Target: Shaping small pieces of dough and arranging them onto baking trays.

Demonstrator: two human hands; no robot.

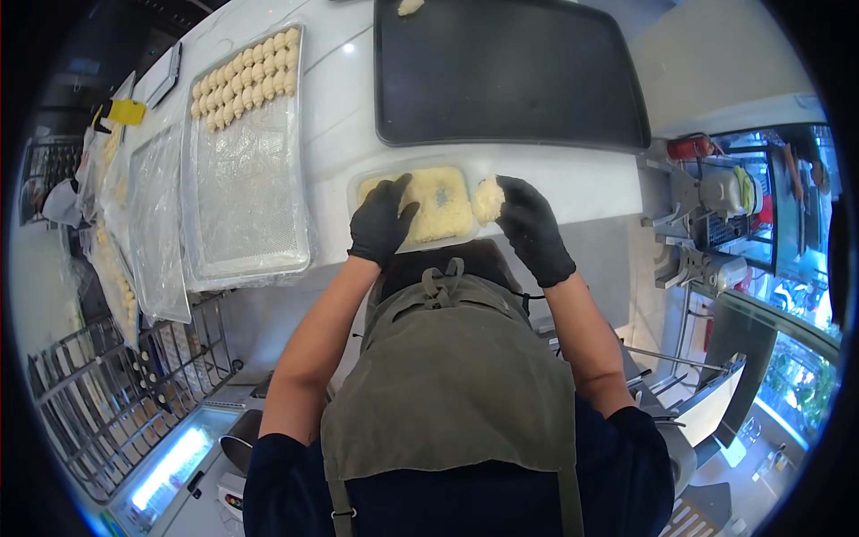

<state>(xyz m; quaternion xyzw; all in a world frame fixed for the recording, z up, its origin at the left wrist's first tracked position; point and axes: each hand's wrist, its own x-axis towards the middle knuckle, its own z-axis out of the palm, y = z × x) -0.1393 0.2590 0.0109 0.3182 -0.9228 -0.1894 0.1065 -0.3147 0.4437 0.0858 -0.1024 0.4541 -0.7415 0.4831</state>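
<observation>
While the right hand point(534, 231) pinches a pale lump point(488, 200) at its ten o'clock, the left hand point(383, 221), thumb and forefinger parted, over the nine o'clock side of a tray point(475, 231) of yellow crumbs point(438, 219), hands apart.

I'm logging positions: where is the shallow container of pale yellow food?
In the head view, the container is near centre, at the near edge of the counter, in front of the black tray, the left hand over its left part.
</observation>
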